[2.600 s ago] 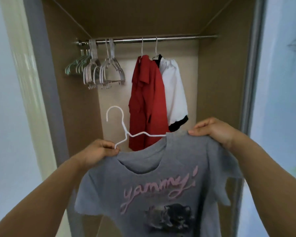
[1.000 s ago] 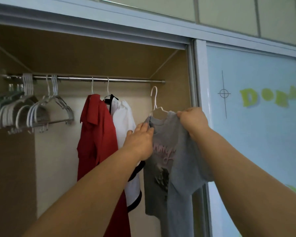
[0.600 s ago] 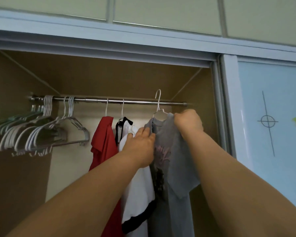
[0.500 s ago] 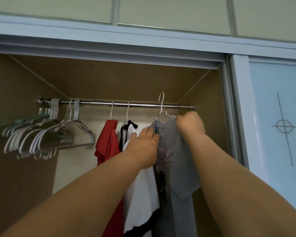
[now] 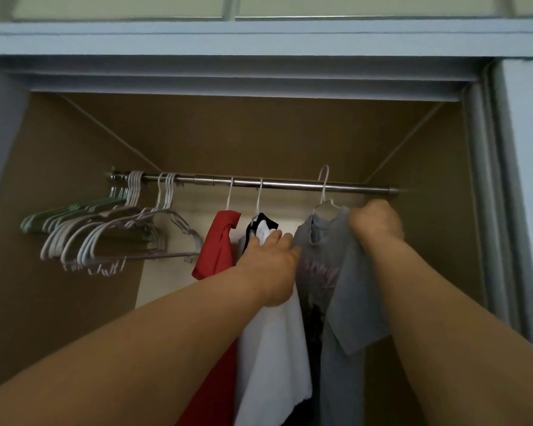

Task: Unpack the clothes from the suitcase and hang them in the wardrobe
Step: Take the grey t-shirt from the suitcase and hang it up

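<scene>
A grey T-shirt [image 5: 348,290] with pink lettering hangs on a white hanger [image 5: 324,192] whose hook crosses the metal rail [image 5: 290,183] near its right end. My right hand [image 5: 377,224] is closed on the shirt's right shoulder just under the rail. My left hand [image 5: 271,262] grips the shirt's left shoulder, partly over the white garment. A red shirt [image 5: 220,244] and a white top with black trim [image 5: 271,333] hang on the rail to the left. The suitcase is out of view.
Several bare white and green hangers [image 5: 111,235] bunch at the rail's left end. The wardrobe's brown side wall [image 5: 428,241] stands close on the right, with the pale sliding door frame [image 5: 505,210] beyond it. A lintel [image 5: 259,69] runs overhead.
Both hands have lifted the grey T-shirt from chest height up to the rail, and its hook now sits at the rail. My view has tilted upward and nearer.
</scene>
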`<state>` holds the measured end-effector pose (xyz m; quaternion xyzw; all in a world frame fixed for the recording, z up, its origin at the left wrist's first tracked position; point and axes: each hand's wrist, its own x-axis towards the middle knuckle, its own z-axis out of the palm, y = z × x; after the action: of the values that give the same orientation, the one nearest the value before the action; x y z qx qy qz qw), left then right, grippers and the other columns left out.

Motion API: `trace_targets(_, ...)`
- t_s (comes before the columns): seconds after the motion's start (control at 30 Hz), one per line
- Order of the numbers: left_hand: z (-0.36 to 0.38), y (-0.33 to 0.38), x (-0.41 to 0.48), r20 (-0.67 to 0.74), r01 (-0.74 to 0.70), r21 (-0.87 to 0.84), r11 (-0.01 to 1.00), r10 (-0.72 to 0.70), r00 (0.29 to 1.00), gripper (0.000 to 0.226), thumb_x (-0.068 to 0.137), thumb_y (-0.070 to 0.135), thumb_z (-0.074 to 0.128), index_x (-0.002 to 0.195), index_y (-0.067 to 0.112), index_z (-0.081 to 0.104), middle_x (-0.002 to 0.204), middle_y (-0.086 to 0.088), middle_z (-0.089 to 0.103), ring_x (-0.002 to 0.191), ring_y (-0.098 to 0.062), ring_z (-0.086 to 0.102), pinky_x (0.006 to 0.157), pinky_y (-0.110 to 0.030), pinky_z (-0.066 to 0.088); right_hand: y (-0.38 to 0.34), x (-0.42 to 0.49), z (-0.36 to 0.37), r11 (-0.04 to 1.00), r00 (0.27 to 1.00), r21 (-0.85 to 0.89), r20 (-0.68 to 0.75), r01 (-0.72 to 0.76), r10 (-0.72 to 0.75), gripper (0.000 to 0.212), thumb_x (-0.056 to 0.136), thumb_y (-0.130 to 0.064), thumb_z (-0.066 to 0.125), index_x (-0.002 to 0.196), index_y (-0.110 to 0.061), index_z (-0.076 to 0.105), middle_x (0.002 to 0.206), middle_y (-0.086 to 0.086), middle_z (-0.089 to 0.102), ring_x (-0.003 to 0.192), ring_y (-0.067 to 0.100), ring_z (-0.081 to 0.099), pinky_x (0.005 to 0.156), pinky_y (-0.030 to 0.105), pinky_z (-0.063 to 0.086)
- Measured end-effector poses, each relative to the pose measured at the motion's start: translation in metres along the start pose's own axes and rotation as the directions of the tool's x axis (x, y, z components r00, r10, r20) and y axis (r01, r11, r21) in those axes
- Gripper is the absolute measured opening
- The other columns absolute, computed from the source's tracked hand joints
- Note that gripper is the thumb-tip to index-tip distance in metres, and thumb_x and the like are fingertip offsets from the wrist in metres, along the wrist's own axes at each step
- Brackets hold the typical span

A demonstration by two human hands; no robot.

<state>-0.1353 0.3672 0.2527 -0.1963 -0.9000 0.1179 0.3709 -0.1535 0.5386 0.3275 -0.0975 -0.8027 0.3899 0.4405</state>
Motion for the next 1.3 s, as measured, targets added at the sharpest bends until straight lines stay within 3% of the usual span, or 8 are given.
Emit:
trace_targets(0.4, -0.008, 0.021, -0.003, 0.064, 0.007, 0.021, 1.000, -0.008, 0.998, 0.061, 0.093, 0.022, 0.048, 0.147, 0.013, 0.020, 0.156, -0.012, 0.011, 0.145, -0.029, 0.006, 0.113, -0.048, 0.020, 0.019, -0.021, -0.012, 0.987, 0.999, -0.160, 0.053, -0.002, 0.011, 0.040, 0.090, -0.029, 0.055, 0.123, -0.006, 0.058, 0.131, 0.015, 0.055, 0.121, 0.031, 0.052, 0.095, 0.034, 0.042)
trace_targets(0.57, -0.012, 0.023, -0.009, 0.050, 0.009, -0.006, 1.000, -0.009, 0.999, 0.060, 0.094, 0.023, 0.047, 0.147, 0.013, 0.021, 0.155, -0.011, 0.012, 0.144, -0.027, 0.007, 0.112, -0.047, 0.022, 0.009, -0.037, -0.011, 0.872, 0.935, -0.406, -0.103, 0.272, -0.340, 0.045, 0.092, -0.037, 0.049, 0.128, -0.010, 0.053, 0.133, 0.014, 0.045, 0.124, 0.032, 0.041, 0.100, 0.041, 0.034)
trace_targets(0.67, -0.012, 0.020, -0.022, 0.039, 0.045, -0.061, 0.997, -0.043, 0.998, 0.060, 0.094, 0.022, 0.046, 0.148, 0.013, 0.020, 0.155, -0.011, 0.013, 0.144, -0.027, 0.009, 0.113, -0.046, 0.022, -0.002, -0.063, -0.001, 0.847, 0.861, -0.306, -0.135, 0.434, -0.490, 0.034, 0.097, -0.033, 0.042, 0.117, -0.010, 0.057, 0.117, 0.012, 0.054, 0.110, 0.029, 0.051, 0.090, 0.041, 0.040)
trace_targets(0.8, -0.003, 0.008, -0.060, 0.045, 0.110, -0.121, 0.986, -0.105, 0.993, 0.056, 0.093, 0.021, 0.045, 0.145, 0.013, 0.025, 0.152, -0.009, 0.020, 0.142, -0.025, 0.013, 0.108, -0.043, 0.027, -0.001, -0.106, 0.029, 0.895, 0.892, -0.001, -0.083, 0.446, -0.445, 0.030, 0.098, -0.029, 0.039, 0.089, -0.011, 0.062, 0.085, 0.007, 0.059, 0.083, 0.025, 0.059, 0.068, 0.034, 0.044)
trace_targets(1.0, 0.023, -0.026, -0.162, 0.183, 0.315, -0.161, 0.935, -0.285, 0.941, 0.054, 0.095, 0.025, 0.043, 0.145, 0.016, 0.024, 0.152, -0.006, 0.022, 0.143, -0.023, 0.014, 0.111, -0.043, 0.022, 0.014, -0.218, 0.099, 0.931, 0.928, 0.236, 0.185, 0.277, -0.323, 0.039, 0.098, -0.031, 0.040, 0.063, -0.015, 0.045, 0.067, -0.001, 0.052, 0.074, 0.024, 0.054, 0.060, 0.030, 0.032)
trace_targets(1.07, 0.034, -0.038, -0.208, 0.236, 0.397, -0.153, 0.905, -0.356, 0.904, 0.052, 0.095, 0.026, 0.043, 0.144, 0.016, 0.028, 0.148, -0.005, 0.029, 0.140, -0.023, 0.020, 0.109, -0.042, 0.025, 0.011, -0.267, 0.124, 0.942, 0.907, 0.252, 0.301, 0.221, -0.294, 0.034, 0.097, -0.031, 0.041, 0.069, -0.014, 0.051, 0.075, 0.003, 0.059, 0.080, 0.026, 0.058, 0.062, 0.030, 0.033)
trace_targets(1.17, 0.049, -0.056, -0.291, 0.371, 0.521, -0.119, 0.845, -0.449, 0.813, 0.053, 0.096, 0.028, 0.042, 0.145, 0.017, 0.027, 0.147, -0.005, 0.032, 0.137, -0.025, 0.025, 0.108, -0.042, 0.027, -0.002, -0.354, 0.159, 0.954, 0.826, 0.254, 0.494, 0.160, -0.270, 0.031, 0.096, -0.033, 0.041, 0.082, -0.012, 0.060, 0.088, 0.008, 0.065, 0.086, 0.029, 0.060, 0.064, 0.031, 0.037)
trace_targets(1.3, 0.060, -0.077, -0.401, 0.488, 0.648, -0.050, 0.760, -0.547, 0.680, 0.053, 0.095, 0.029, 0.043, 0.144, 0.017, 0.028, 0.146, -0.005, 0.033, 0.137, -0.025, 0.027, 0.107, -0.040, 0.027, -0.023, -0.463, 0.182, 0.966, 0.698, 0.235, 0.673, 0.111, -0.244, 0.035, 0.096, -0.034, 0.042, 0.069, -0.012, 0.049, 0.076, 0.008, 0.058, 0.076, 0.029, 0.054, 0.061, 0.030, 0.034)
